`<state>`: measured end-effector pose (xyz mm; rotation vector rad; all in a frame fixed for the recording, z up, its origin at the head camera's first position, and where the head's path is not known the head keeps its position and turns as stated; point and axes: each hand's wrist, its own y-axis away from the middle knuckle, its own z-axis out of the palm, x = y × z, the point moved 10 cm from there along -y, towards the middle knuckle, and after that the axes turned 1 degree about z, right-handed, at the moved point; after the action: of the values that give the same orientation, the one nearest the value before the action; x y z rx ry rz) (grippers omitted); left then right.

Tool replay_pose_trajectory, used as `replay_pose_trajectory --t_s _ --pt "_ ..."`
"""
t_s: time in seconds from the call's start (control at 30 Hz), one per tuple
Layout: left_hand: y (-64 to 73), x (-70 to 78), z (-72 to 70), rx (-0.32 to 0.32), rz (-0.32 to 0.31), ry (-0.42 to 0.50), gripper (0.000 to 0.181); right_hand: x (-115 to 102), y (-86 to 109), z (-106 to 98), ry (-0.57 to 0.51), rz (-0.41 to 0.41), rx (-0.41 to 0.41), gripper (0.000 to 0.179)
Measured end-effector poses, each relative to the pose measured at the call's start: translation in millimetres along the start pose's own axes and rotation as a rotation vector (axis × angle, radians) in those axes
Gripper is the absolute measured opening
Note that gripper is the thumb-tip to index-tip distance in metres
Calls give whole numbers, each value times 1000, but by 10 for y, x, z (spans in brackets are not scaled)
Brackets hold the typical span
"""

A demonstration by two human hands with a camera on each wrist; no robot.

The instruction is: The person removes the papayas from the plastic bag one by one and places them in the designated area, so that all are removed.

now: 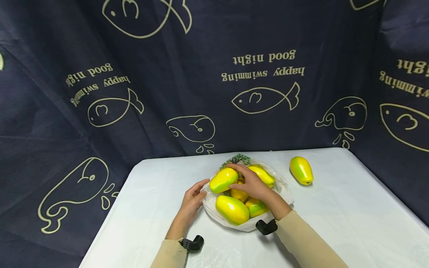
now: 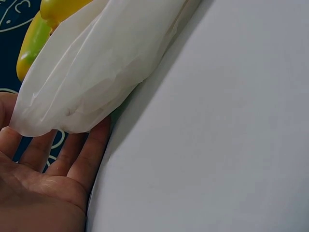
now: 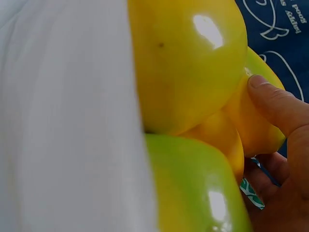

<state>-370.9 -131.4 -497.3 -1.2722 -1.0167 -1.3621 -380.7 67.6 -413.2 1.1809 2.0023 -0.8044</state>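
Observation:
A white plastic bag (image 1: 284, 190) with a green tree print lies open on the table, with several yellow-green papayas in it. My right hand (image 1: 254, 184) grips the papaya at the bag's left side (image 1: 222, 181), thumb on the near side and fingers over the far side. Papayas also sit at the front (image 1: 232, 210) and back right (image 1: 264, 175) of the bag. At the bag's left edge, my left hand (image 1: 191, 203) touches the plastic with fairly straight fingers. In the left wrist view the bag (image 2: 96, 72) covers those fingertips.
One more papaya (image 1: 301, 170) lies outside the bag, to the right on the white table (image 1: 342, 208). A dark blue curtain (image 1: 207, 74) with fish and whale drawings hangs behind the table and along its sides. Each wrist wears a black band.

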Motion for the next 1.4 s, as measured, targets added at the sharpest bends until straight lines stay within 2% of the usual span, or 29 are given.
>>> replay_pose_trajectory --t_s 0.37,0.67,0.87,1.1,1.4 --pt "-4 -6 8 5 -7 12 44 15 27 -33 -5 10 24 72" --pt "-5 7 17 4 -3 6 43 8 109 -161 -43 0 80 72" --pt "-8 24 22 -6 9 -4 44 39 179 -283 -72 -6 142 69" --pt "-16 21 23 -7 8 -2 45 58 289 -400 -158 -16 188 70" --pt "-6 -3 0 9 -2 -11 43 116 420 -560 -160 11 273 71"
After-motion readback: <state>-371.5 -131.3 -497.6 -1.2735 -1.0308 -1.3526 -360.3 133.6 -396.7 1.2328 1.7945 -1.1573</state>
